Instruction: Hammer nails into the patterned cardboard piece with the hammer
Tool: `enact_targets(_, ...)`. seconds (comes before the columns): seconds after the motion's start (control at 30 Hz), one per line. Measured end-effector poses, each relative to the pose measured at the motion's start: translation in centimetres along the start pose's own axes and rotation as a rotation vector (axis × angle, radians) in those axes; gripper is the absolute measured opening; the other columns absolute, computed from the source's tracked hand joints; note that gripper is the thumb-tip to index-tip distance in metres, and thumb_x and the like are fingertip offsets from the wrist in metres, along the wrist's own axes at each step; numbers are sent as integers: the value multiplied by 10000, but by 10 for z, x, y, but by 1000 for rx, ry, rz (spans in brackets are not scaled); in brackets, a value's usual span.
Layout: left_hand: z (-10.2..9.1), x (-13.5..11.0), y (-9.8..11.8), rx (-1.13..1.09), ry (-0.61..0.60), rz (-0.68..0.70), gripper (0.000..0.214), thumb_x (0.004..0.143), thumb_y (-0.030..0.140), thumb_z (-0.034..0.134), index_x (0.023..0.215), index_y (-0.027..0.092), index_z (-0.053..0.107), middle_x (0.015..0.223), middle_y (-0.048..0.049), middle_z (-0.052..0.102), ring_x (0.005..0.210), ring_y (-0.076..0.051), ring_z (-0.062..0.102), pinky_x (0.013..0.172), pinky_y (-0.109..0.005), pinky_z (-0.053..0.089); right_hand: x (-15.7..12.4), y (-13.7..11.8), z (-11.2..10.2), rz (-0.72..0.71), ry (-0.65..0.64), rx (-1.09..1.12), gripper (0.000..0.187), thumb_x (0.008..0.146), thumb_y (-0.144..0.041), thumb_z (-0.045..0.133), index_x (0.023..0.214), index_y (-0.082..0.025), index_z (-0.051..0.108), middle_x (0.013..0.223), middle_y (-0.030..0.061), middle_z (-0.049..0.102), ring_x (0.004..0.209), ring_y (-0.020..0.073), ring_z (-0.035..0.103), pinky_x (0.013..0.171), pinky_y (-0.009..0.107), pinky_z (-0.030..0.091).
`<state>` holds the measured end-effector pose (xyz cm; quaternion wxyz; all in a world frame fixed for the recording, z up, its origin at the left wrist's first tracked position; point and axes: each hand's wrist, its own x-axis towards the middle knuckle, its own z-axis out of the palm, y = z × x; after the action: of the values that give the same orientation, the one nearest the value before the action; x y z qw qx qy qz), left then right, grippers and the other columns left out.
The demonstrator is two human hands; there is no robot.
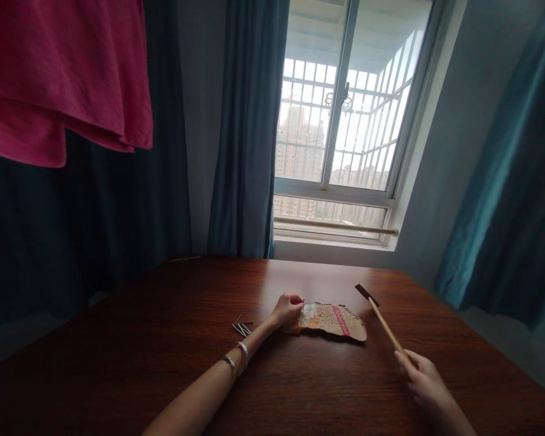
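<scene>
My left hand [288, 310] is closed in a pinch at the left end of a piece of cardboard [331, 321]; a small bit of what looks like a nail shows at the fingertips. The cardboard lies flat, ragged-edged, dotted with many small holes and crossed by a pink stripe. Beside my left wrist, several loose nails [241, 328] rest in a small pile. My right hand [420, 378] is wrapped round the wooden handle of a hammer [386, 324]. Its dark head is raised to the right of the cardboard, apart from it.
A brown wooden table [163, 351] spreads beneath both hands. Behind it are a barred window [336, 121] and blue curtains [249, 133]. A pink towel [72, 72] hangs at the upper left, and another curtain [495, 181] is at the right.
</scene>
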<state>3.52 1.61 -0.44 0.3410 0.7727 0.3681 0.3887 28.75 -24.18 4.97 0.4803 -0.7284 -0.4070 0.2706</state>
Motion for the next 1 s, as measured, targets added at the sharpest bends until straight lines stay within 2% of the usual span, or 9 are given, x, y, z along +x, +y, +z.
enact_targets(0.07,0,0,0,3,3,3,220,678,300,559,745,136,690,760,-45,671,739,-168,598,686,-252,448,-11,-11,5,107,-77,270,294,646,-466,596,760,-200,540,486,-65,445,296,48,336,291,166,211)
enact_targets(0.17,0,0,1,9,8,2,208,682,293,562,735,138,690,758,-42,667,730,-163,596,677,-247,449,-28,-25,14,174,-241,548,372,631,-467,645,877,-209,539,527,-87,415,289,-4,235,272,125,146)
enact_targets(0.27,1,0,3,-10,0,-1,190,679,282,572,727,138,686,748,-41,663,718,-160,598,665,-242,452,-41,-38,23,249,-442,676,388,665,-483,641,928,-221,528,533,-100,375,297,-21,178,262,109,111)
enact_targets(0.33,0,0,4,-22,-11,-12,181,677,278,580,730,141,684,752,-39,664,717,-158,600,664,-239,454,-46,-45,32,290,-521,684,381,671,-492,643,909,-220,522,524,-104,358,295,-24,172,260,105,89)
enact_targets(0.6,-1,-3,6,-25,-2,-7,192,670,271,568,729,131,687,744,-42,666,707,-162,598,652,-244,447,-50,-73,69,202,-554,610,417,629,-549,659,766,-212,454,503,-117,359,280,-25,177,261,112,68)
enact_targets(1.0,-3,-4,9,11,-2,14,196,666,255,555,740,143,697,752,-38,666,717,-163,590,676,-250,438,-52,-83,81,170,-501,534,447,597,-579,646,754,-209,450,500,-113,363,276,-24,169,266,123,44)
